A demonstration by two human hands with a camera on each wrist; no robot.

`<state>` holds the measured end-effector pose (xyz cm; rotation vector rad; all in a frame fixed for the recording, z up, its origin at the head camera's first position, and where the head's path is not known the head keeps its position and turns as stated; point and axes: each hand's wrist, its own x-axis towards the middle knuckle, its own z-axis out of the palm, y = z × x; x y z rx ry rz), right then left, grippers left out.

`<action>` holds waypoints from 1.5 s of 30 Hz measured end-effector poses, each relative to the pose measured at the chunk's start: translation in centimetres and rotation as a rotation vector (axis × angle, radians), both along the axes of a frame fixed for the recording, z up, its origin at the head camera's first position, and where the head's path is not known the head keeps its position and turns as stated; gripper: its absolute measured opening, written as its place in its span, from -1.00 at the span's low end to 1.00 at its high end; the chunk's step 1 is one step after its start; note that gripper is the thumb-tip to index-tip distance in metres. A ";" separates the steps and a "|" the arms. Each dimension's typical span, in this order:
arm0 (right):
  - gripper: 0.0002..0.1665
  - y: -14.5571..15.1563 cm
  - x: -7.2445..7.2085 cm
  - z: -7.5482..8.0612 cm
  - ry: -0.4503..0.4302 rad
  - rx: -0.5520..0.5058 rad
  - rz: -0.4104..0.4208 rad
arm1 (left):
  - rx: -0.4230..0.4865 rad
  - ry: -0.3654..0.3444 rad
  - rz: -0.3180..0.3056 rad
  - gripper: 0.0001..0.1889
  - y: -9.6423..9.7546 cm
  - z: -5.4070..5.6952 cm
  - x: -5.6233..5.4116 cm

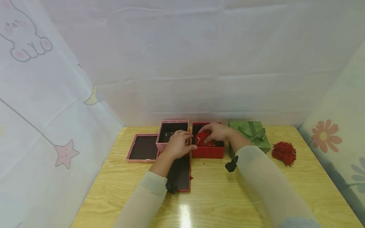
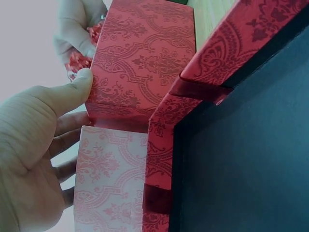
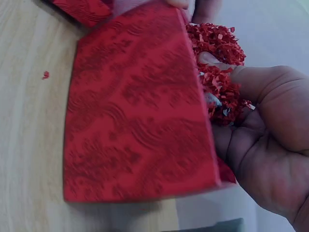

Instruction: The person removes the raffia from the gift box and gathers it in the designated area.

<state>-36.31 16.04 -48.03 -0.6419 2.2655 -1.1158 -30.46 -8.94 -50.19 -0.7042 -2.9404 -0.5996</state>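
Observation:
A red patterned box (image 1: 207, 152) stands open-topped at the back middle of the table. My right hand (image 1: 218, 132) reaches in at its top and grips a clump of red crinkled paper shreds (image 3: 223, 89), with a few whitish bits among them. Thumb and fingers press into the clump from both sides. My left hand (image 1: 179, 144) is at the box's left end, thumb tip at the rim corner and the other fingers loosely extended. Beside it stands a pink patterned box (image 2: 111, 179) with a dark inside. Under my left wrist lies a red lid (image 1: 179, 172), dark inside up.
A pink lid (image 1: 142, 148) lies dark inside up at the left. Right of the red box sits a green gift box (image 1: 248, 126) with a ribbon bow, and farther right a pile of red shreds (image 1: 284, 153). A stray red scrap (image 3: 46, 75) lies on the wooden table (image 1: 228, 199).

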 end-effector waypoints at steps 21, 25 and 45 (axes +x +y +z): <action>-0.37 4.0 1.9 4.2 0.096 -0.003 -0.033 | -0.023 -0.014 0.009 -0.37 -0.5 0.5 0.0; -0.36 4.9 2.6 4.9 0.143 0.021 -0.038 | -0.015 -0.014 0.011 -0.38 -0.6 0.5 0.0; -0.32 9.2 6.4 4.7 0.127 -0.042 -0.049 | -0.021 0.005 0.005 -0.41 -0.5 0.7 -0.3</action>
